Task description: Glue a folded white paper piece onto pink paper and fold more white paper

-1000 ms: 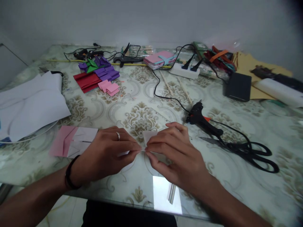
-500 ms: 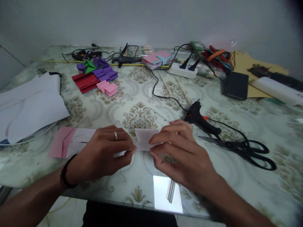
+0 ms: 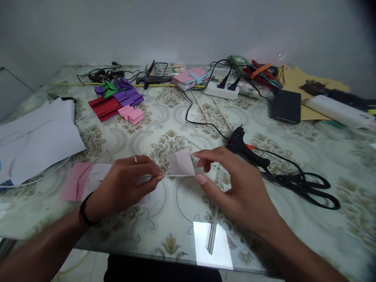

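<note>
A small folded piece of pale paper (image 3: 181,163) stands over the table, its upper flap raised and a thin lower edge running level. My left hand (image 3: 129,180) pinches its left end between thumb and fingers. My right hand (image 3: 237,184) is open at the right end, fingers and thumb apart; the thumb tip is close to the paper's corner, and I cannot tell if they touch. Partly behind my left wrist lies a pink and white folded paper (image 3: 78,180). Below my right hand is a narrow shiny strip (image 3: 213,231).
Right of my right hand lie a black glue gun (image 3: 245,149) with its cord and black scissors (image 3: 305,186). White sheets (image 3: 38,137) cover the left. Folded red paper (image 3: 105,106), purple paper (image 3: 129,96), a power strip (image 3: 221,91) and a black box (image 3: 286,106) sit farther back.
My right hand has let go of the pale paper and opened, shifting slightly right. The paper's flap now stands tilted. My left hand keeps its pinch. The view has shifted slightly.
</note>
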### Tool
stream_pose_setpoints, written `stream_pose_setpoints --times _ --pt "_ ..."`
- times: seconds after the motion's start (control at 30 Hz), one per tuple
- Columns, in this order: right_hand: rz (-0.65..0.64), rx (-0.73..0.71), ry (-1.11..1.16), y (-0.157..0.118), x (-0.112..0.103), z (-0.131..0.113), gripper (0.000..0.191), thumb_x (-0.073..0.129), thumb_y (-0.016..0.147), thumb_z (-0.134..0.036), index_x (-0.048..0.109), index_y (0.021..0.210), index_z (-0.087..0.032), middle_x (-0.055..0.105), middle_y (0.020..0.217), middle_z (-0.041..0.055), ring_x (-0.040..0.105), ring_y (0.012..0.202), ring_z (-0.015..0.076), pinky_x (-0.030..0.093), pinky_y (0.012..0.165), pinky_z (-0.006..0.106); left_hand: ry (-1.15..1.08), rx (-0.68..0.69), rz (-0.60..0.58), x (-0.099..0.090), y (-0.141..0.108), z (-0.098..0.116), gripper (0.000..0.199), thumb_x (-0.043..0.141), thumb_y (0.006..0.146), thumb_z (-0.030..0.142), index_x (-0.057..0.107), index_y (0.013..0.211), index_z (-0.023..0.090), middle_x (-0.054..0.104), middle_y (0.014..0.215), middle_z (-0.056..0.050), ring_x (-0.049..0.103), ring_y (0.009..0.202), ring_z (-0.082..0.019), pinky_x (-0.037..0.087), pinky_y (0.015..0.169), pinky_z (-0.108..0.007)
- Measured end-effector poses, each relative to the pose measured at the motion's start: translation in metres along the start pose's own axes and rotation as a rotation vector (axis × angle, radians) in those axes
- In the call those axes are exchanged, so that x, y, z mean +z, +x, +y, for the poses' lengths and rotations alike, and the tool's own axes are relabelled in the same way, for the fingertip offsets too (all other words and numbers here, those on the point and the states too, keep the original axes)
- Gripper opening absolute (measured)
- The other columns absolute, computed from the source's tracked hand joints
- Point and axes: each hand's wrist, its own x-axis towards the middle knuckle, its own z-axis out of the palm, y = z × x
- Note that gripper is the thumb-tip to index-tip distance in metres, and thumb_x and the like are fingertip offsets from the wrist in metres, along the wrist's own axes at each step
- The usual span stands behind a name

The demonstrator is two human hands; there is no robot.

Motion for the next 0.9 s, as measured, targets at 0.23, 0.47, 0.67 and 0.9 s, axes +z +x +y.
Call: stream_pose_setpoints --times 0.23,0.47,0.67,0.9 --pt "-0.028 0.325 0.463 -0.009 0.022 0.001 0.077 0.077 0.088 -0.027 0.036 0.154 -0.035 0.071 0.119 0.0025 0.073 0.101 0.0188 0.061 0.089 0.034 0.201 0.181 0.119 0.011 -0.003 0.001 0.011 0.069 0.092 0.011 0.073 0.093 0.021 0.079 0.086 -0.001 0.072 0.076 -0.015 0.057 0.073 -0.028" --pt "-0.099 0.259 0.276 -0.005 0.022 -0.005 0.006 0.070 0.094 -0.024 0.075 0.097 -0.023 0.078 0.093 0.0012 0.073 0.084 0.0161 0.056 0.078 0.028 -0.152 -0.038 -0.012 0.011 -0.004 0.001 0.009 0.068 0.095 0.021 0.076 0.096 0.020 0.080 0.092 -0.003 0.075 0.083 -0.015 0.060 0.076 -0.024" --pt "-0.041 0.423 0.371 -0.002 0.016 -0.001 0.013 0.071 0.092 -0.032 0.074 0.083 -0.022 0.075 0.076 -0.0004 0.068 0.069 0.0150 0.053 0.064 0.025 -0.532 -0.241 -0.052 -0.005 -0.010 -0.008 0.043 0.038 0.110 0.046 0.072 0.126 0.025 0.075 0.127 -0.009 0.070 0.119 -0.025 0.057 0.103 -0.041" --pt "0.023 0.479 0.455 -0.001 0.015 0.001 0.015 0.071 0.091 -0.034 0.072 0.083 -0.020 0.073 0.071 0.0011 0.067 0.064 0.0157 0.054 0.060 0.026 -0.586 -0.182 -0.205 -0.012 -0.007 -0.004 0.059 0.072 0.088 0.059 0.062 0.139 0.032 0.069 0.135 -0.010 0.067 0.121 -0.029 0.058 0.100 -0.040"
